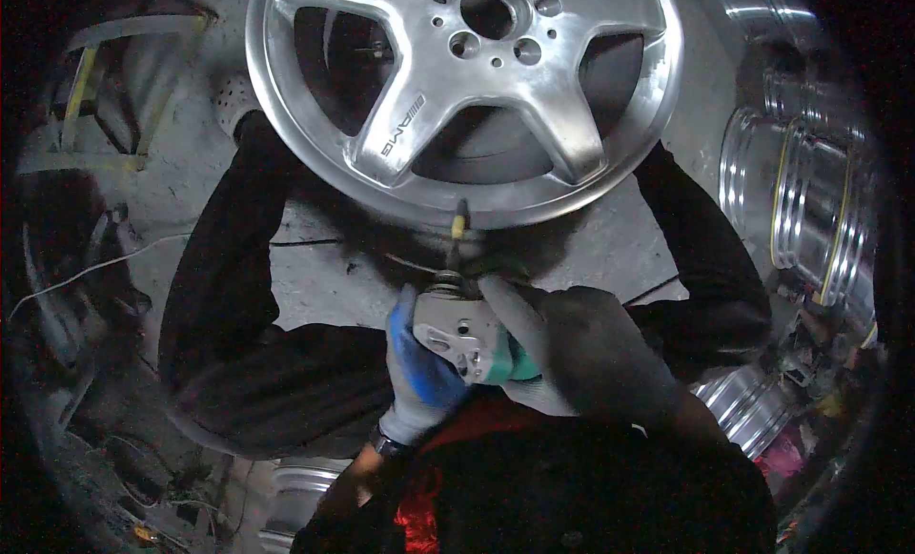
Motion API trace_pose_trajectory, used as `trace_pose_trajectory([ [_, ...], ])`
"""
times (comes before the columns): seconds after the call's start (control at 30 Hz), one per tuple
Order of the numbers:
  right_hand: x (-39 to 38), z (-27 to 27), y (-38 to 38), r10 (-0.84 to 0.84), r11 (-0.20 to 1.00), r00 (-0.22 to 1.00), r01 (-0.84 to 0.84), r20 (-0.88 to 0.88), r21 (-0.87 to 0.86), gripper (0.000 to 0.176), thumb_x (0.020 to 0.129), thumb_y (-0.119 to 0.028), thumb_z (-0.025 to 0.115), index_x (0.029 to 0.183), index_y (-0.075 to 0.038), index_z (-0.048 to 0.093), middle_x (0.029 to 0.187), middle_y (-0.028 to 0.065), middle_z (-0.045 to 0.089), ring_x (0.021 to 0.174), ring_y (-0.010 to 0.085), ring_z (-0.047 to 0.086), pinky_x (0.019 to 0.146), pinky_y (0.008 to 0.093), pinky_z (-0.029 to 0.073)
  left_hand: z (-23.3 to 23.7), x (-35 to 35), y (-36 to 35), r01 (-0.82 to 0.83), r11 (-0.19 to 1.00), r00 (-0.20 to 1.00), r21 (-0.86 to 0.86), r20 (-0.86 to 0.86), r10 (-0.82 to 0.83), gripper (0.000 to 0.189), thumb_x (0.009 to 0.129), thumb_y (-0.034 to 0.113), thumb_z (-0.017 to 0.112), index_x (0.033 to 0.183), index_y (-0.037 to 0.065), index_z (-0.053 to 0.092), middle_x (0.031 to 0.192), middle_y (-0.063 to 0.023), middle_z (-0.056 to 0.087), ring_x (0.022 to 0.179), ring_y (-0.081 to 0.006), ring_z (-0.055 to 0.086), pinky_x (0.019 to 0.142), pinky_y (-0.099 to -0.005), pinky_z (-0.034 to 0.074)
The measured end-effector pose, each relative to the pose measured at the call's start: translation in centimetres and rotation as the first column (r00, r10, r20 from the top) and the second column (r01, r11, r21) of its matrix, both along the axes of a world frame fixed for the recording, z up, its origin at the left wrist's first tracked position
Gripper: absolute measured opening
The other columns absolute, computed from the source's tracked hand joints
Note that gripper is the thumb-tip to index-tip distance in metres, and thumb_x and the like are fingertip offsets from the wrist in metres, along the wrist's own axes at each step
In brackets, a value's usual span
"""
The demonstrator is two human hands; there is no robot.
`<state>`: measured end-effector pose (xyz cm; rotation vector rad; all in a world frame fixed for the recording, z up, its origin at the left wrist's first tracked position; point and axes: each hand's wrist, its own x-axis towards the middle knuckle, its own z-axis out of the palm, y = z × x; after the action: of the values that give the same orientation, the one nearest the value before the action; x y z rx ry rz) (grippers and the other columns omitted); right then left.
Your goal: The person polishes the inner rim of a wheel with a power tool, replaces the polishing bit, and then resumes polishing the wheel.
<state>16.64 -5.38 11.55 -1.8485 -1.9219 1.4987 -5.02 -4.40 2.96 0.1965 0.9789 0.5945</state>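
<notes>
My left hand (422, 375), in a blue and grey glove, is closed around the left side of an angle grinder (460, 318) with a grey metal head and green body. From the right, my right hand (572, 339) in a grey glove grips the same grinder, its fingers partly hidden. A thin shaft (458, 227) with a yellow band runs forward from the grinder head. Its dark tip overlaps the lower lip of a silver five-spoke alloy wheel (488, 139). The wheel, with AMG lettering on one spoke, is tilted up in front of me between my spread legs.
Shiny wheel barrels (796, 187) stand along the right side, with another wheel (748, 411) lower right and one (303, 492) at the bottom left. A pale cable (105, 265) crosses the grey floor on the left. Dark parts (76, 268) lie at far left.
</notes>
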Motion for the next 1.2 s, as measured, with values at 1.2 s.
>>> trace_pose_trajectory([
  [1.2, -4.6, -0.3, 3.4, 0.178, 0.975, 0.971, -0.196, 0.161, 0.106, 0.094, 0.075, -0.032, 0.088, 0.147, 0.009, 0.046, 0.112, 0.0273, 0.066, 0.094, 0.0379, 0.070, 0.082, 0.0447, 0.058, -0.7, -2.9, 0.7, 0.013, 0.939, 0.952, 0.345, -0.290, 0.093, 0.051, 0.109, 0.049, 0.045, 0.146, 0.014, 0.049, 0.136, -0.0093, 0.061, 0.127, -0.0253, 0.060, 0.109, -0.0435, 0.049],
])
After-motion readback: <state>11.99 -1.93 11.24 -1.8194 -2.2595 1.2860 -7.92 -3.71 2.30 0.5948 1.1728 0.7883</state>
